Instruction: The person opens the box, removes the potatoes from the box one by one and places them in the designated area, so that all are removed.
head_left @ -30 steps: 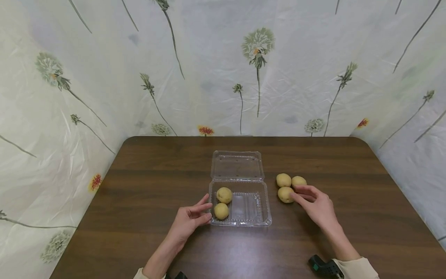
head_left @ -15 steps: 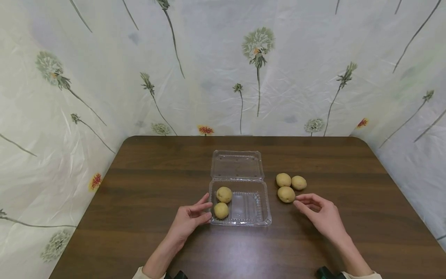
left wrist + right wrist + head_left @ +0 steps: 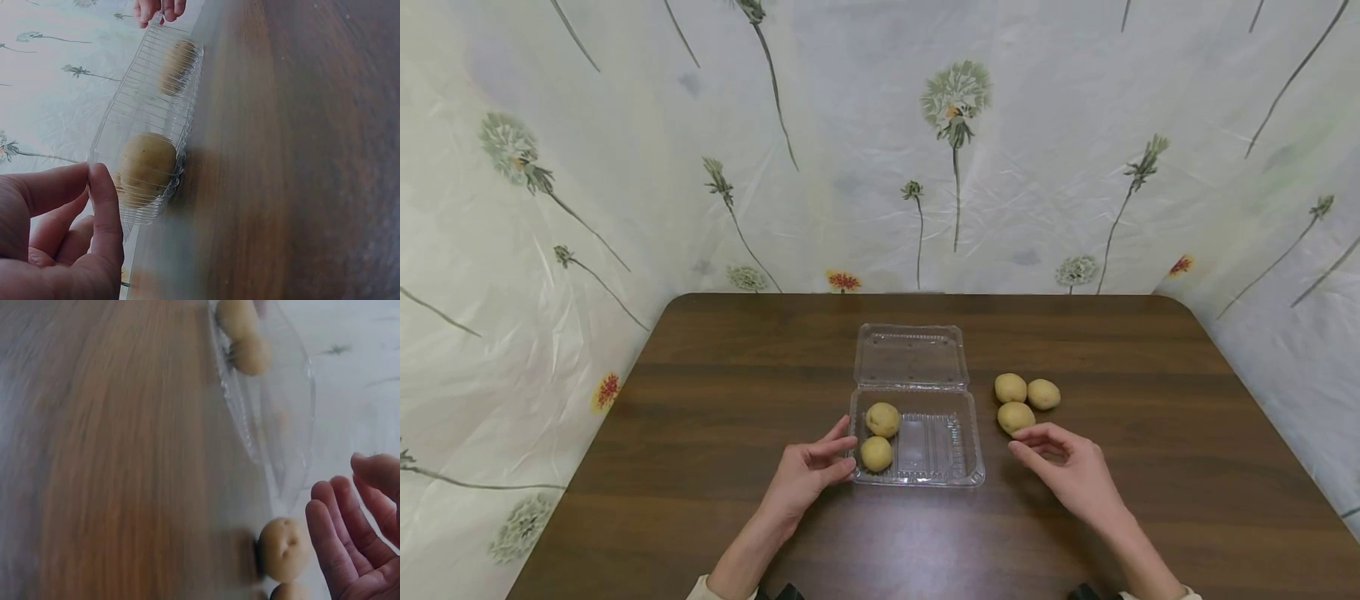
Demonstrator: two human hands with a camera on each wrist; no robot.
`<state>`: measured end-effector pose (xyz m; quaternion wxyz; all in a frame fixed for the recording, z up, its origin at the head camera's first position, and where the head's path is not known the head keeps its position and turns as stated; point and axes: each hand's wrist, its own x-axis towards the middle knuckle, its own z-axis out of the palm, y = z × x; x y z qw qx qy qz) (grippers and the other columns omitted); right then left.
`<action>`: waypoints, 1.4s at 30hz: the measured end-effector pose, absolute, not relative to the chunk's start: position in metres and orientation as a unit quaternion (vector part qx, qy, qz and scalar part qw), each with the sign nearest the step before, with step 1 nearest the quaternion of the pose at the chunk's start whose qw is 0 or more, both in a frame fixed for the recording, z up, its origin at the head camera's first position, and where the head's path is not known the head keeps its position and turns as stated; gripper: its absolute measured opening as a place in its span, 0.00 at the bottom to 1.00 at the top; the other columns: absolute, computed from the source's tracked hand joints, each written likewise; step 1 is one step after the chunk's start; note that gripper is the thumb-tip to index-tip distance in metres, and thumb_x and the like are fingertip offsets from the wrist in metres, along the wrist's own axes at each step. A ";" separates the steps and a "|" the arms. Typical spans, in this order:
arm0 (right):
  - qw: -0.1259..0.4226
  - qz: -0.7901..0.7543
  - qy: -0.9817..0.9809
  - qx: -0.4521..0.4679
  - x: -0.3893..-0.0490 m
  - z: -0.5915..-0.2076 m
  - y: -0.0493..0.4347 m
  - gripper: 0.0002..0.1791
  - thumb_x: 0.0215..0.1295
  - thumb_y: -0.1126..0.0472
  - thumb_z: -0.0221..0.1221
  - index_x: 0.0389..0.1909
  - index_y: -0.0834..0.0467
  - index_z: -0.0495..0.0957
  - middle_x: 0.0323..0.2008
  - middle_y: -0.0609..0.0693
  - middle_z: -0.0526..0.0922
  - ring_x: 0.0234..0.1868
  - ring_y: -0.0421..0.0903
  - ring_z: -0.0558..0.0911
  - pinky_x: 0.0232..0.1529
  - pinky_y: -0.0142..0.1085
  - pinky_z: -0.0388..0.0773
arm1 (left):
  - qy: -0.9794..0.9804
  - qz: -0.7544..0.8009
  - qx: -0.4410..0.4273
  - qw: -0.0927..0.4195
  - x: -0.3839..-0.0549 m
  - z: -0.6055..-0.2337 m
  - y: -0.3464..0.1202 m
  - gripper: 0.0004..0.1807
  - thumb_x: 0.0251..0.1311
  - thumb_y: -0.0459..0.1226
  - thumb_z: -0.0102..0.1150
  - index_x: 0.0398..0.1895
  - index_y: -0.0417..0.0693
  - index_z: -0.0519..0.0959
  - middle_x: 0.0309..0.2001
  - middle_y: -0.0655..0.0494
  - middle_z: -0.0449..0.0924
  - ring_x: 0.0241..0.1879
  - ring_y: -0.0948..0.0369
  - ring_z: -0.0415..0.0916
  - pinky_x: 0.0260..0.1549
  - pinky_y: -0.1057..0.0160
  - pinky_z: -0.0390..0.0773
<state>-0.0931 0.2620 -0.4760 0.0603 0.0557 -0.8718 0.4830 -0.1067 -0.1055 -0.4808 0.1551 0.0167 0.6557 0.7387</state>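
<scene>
A clear plastic clamshell tray [image 3: 964,450] lies mid-table with its lid [image 3: 912,357] folded open behind it. Two small potatoes [image 3: 883,419] [image 3: 876,453] sit in the tray's left half, also seen through the ribbed wall as a near potato [image 3: 147,165] and a far potato [image 3: 177,62]. My left hand [image 3: 847,454] rests against the tray's left wall, fingers relaxed. Three loose potatoes lie to the tray's right; the nearest potato [image 3: 1016,417] is just beyond my right hand [image 3: 1026,440]. That hand hovers with loosely curled fingers [image 3: 340,531] and holds nothing, beside a potato [image 3: 282,549].
The dark wooden table [image 3: 700,400] has rounded far corners. A floral plastic sheet [image 3: 880,167] walls it in on the left, back and right. The other two loose potatoes [image 3: 1011,387] [image 3: 1043,393] lie side by side behind the nearest one.
My right hand has drawn back from the loose potatoes toward me and shifted left, empty. The potatoes, tray and left hand have stayed put.
</scene>
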 end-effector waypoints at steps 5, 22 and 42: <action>0.065 0.507 -0.855 0.091 -0.093 -0.474 0.250 0.08 0.62 0.59 0.67 0.42 0.55 0.83 0.35 0.44 0.87 0.37 0.41 0.85 0.38 0.31 0.81 | 0.654 0.740 0.015 0.156 -0.106 -0.481 -0.106 0.20 0.59 0.26 0.64 0.55 0.27 0.77 0.69 0.47 0.64 0.63 0.50 0.68 0.42 0.65 0.81; 0.047 0.555 -0.814 0.164 -0.106 -0.463 0.209 0.08 0.60 0.65 0.67 0.40 0.60 0.84 0.39 0.52 0.86 0.42 0.41 0.85 0.39 0.35 0.83 | 0.657 0.738 0.021 0.152 -0.106 -0.483 -0.106 0.18 0.59 0.27 0.64 0.54 0.30 0.79 0.69 0.48 0.65 0.69 0.49 0.59 0.43 0.65 0.81; -0.055 0.529 -0.808 0.254 -0.120 -0.458 0.180 0.14 0.64 0.62 0.65 0.48 0.64 0.81 0.45 0.58 0.84 0.43 0.43 0.84 0.45 0.36 0.82 | 0.655 0.739 0.026 0.155 -0.107 -0.482 -0.107 0.19 0.59 0.27 0.64 0.54 0.29 0.78 0.69 0.48 0.65 0.69 0.49 0.60 0.42 0.65 0.81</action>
